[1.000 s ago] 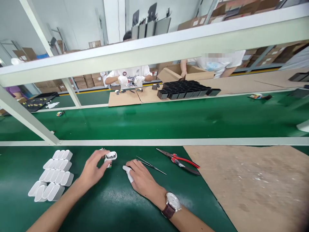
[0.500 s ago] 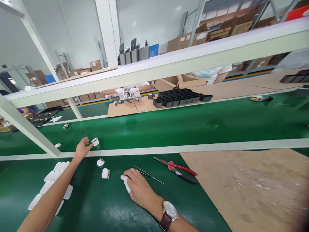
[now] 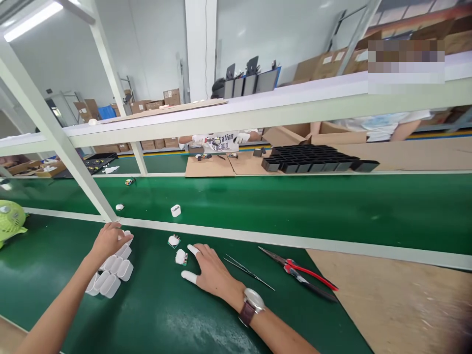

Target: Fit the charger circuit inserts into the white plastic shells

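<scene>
White plastic shells (image 3: 112, 278) are lying in a packed cluster on the green mat (image 3: 158, 314) at the near left, and the left hand (image 3: 108, 239) is coming down on the far end of that cluster, fingers curled over the topmost pieces. The right hand (image 3: 210, 270) is resting flat and open on the mat, fingers spread and holding nothing. White finger cots are covering its thumb and forefinger, and the forefinger tip is sitting just beside one of two small white inserts (image 3: 181, 257); the other insert (image 3: 174, 241) is lying a little further off. As I judge it, lifting one shell cleanly is calling for a light pinch on a single outer piece, since the shells are touching each other and a broad grab is likely to drag neighbours out of line. Tweezers (image 3: 249, 272) and red-handled pliers (image 3: 302, 273) are lying to the right of the wrist watch (image 3: 251, 302), well apart from the shells. Whether the left fingers are already gripping a shell is impossible to tell, as the back of the hand is covering the contact. The inserts' details are too small to read, and the lone white piece (image 3: 176, 210) on the far belt is showing only one side.
</scene>
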A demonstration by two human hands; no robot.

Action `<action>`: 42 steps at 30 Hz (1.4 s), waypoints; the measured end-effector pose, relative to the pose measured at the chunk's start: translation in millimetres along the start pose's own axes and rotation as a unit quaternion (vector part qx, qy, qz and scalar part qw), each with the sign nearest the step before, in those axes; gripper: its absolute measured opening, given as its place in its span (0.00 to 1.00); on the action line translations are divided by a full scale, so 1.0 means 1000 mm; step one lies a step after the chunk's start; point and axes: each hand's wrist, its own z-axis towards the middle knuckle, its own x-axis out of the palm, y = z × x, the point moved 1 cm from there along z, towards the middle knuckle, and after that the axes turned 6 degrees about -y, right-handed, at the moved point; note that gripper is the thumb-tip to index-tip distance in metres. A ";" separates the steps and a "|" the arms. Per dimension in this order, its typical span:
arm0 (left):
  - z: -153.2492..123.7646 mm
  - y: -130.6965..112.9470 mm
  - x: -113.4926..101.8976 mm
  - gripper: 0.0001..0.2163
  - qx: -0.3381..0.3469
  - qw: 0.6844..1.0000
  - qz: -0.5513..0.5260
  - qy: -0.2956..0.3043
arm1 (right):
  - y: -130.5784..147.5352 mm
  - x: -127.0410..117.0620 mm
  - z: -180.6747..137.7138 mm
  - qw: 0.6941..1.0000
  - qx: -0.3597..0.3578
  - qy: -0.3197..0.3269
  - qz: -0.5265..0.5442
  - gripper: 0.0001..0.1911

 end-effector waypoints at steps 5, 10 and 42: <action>0.003 -0.013 0.011 0.14 0.016 1.000 -0.005 -0.009 | 0.028 0.013 0.047 0.997 -0.058 0.033 0.025 0.39; -0.006 -0.038 0.002 0.16 0.050 0.997 -0.059 -0.019 | 0.018 0.008 0.034 0.997 -0.071 0.029 0.020 0.22; 0.113 -0.072 0.072 0.16 0.009 0.998 0.016 0.060 | -0.010 -0.021 -0.039 0.993 -0.051 -0.098 0.048 0.21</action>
